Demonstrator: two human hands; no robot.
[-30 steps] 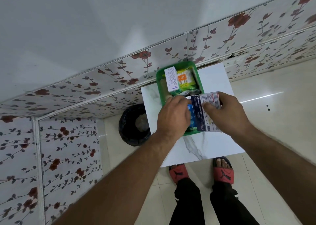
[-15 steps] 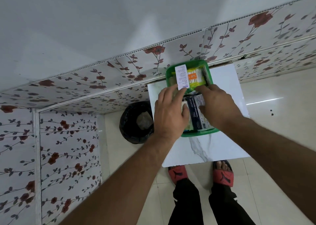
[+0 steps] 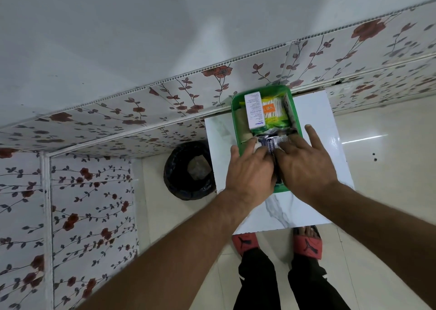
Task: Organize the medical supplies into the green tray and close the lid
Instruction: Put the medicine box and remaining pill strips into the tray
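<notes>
At near end of tray (image 3: pixel 234 113), left hand (image 3: pixel 250 170) and right hand (image 3: pixel 306 165) press flat-fingered on box (image 3: pixel 271 142); push evenly so it seats below the rim.

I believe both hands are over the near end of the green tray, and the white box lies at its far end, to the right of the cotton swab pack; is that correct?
Not quite: the head view shows the white box left of the cotton swab pack, not right. The left hand and right hand are over the near end of the green tray.
</notes>
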